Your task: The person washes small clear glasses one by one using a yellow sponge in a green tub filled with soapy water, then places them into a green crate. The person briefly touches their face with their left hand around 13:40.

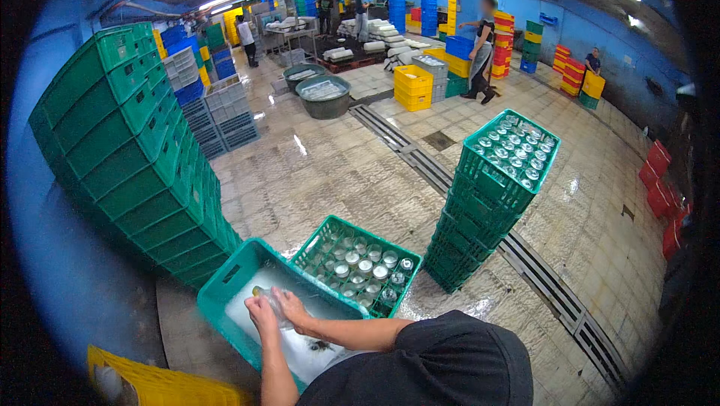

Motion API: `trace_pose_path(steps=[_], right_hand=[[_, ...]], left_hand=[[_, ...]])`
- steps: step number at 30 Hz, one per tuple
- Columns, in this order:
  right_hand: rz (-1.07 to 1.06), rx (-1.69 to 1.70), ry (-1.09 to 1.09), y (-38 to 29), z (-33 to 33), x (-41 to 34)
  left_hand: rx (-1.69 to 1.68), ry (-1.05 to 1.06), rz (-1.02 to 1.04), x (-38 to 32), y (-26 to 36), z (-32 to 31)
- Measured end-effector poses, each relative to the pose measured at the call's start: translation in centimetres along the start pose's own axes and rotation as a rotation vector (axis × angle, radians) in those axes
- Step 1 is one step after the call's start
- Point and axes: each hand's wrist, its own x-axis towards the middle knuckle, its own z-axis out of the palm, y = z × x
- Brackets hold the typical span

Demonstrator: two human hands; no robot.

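Both my hands are over a green plastic tub [225, 288] of whitish, foamy liquid. My left hand [262, 314] and my right hand [291, 309] are closed around a clear glass vessel [277, 306] between them. A small yellowish thing [257, 291] shows at the vessel's far end; I cannot tell what it is. Touching the tub's right side is a green divided crate [413, 257] with many clear glasses [365, 265] in its compartments. A dark patch shows in the liquid near my right forearm.
Tall green crates [135, 147] stand at left, a yellow crate [163, 386] at lower left. A stack of green crates [478, 209] with glassware on top stands at right, near a floor drain grate [562, 299]. Several people, one walking [482, 52], are farther back among crates and round tubs [324, 103].
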Motion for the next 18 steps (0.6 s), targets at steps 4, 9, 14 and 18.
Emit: trace_pose_path(steps=[4, 9, 14, 18], right_hand=[[0.02, -0.005, 0.033, 2.8, 1.5, 2.2], [-0.1, -0.133, -0.029, 5.0, 3.3, 0.8], [0.138, 0.067, -0.125, 1.6, 3.0, -2.0], [0.618, 0.629, -0.585, 0.7, 1.6, -4.0]], left_hand=[[0.309, -0.078, 0.323, 0.1, 0.0, -2.3], [-0.131, -0.189, -0.235, -0.4, 1.0, -5.0], [0.33, -0.017, 0.88, 0.2, 0.6, -5.9], [-0.338, -0.184, 0.091, 3.3, -1.4, -6.3]])
